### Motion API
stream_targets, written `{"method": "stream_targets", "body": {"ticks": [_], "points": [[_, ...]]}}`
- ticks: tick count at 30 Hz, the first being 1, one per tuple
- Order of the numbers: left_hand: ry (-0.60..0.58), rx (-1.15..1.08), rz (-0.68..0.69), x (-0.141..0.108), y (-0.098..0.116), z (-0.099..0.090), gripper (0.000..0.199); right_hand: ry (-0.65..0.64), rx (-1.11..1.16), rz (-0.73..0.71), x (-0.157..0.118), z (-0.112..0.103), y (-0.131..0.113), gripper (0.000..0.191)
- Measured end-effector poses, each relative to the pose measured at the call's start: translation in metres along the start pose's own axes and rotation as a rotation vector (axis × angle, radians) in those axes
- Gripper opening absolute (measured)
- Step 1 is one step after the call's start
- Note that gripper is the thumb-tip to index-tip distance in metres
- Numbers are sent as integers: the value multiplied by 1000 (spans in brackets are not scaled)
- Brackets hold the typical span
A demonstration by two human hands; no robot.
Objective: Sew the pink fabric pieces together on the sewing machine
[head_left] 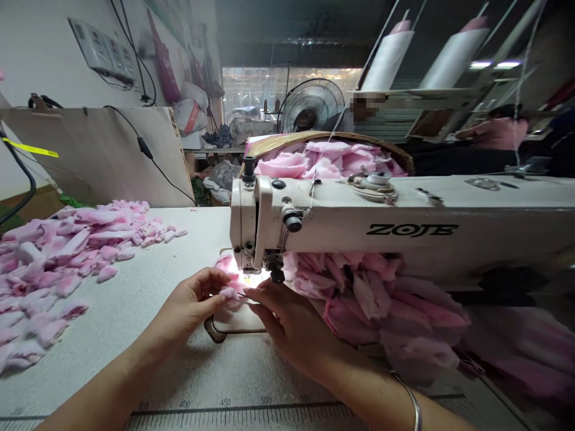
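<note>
A small pink fabric piece (pixel 230 294) lies under the lit needle area of a white sewing machine (pixel 323 224). My left hand (pixel 200 296) pinches its near edge between thumb and fingers, left of the needle. From the right, my right hand (pixel 291 317) reaches in with thumb and forefinger almost together at the fabric. A thin dark sliver shows at those fingertips, too small to name. Behind that hand, a heap of larger pink fabric pieces (pixel 372 293) rests under the machine arm.
Many small pink fabric pieces (pixel 67 251) are piled on the white table (pixel 179 371) at the left. A ruler strip (pixel 242 416) runs along its front. Behind the machine stand a fabric-filled container (pixel 404 157), a fan (pixel 309 108) and thread cones (pixel 389 54). A person (pixel 494 131) sits far right.
</note>
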State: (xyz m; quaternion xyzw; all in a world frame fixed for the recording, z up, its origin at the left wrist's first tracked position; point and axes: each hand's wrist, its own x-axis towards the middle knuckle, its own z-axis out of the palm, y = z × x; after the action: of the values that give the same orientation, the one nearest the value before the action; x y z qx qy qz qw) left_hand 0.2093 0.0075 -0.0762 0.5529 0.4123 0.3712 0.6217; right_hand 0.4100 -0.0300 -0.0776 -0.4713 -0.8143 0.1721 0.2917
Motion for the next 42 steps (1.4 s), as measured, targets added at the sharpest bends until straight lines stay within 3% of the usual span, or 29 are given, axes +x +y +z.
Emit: {"method": "stream_targets", "body": {"ticks": [13, 20, 27, 30, 33, 36, 38, 42], "points": [[-32, 108, 83, 0, -6, 2, 34, 0, -84, -22, 1, -2, 3, 26], [-55, 104, 53, -2, -2, 2, 34, 26, -116, -52, 2, -4, 6, 26], [-64, 146, 83, 0, -7, 0, 30, -35, -60, 1, 1, -5, 1, 23], [-9, 353, 194, -1, -8, 0, 26, -76, -55, 48, 1, -8, 0, 19], [114, 805, 535, -2, -7, -2, 21, -126, -28, 178, 5, -15, 3, 16], [139, 1192, 857, 2, -5, 0, 20, -202, 99, 369, 10, -23, 10, 17], [100, 1362, 914, 7, -4, 3, 17, -253, 197, 478, 13, -26, 18, 17], [62, 1595, 834, 16, -6, 10, 12, -285, 285, 534, 15, -24, 30, 10]]}}
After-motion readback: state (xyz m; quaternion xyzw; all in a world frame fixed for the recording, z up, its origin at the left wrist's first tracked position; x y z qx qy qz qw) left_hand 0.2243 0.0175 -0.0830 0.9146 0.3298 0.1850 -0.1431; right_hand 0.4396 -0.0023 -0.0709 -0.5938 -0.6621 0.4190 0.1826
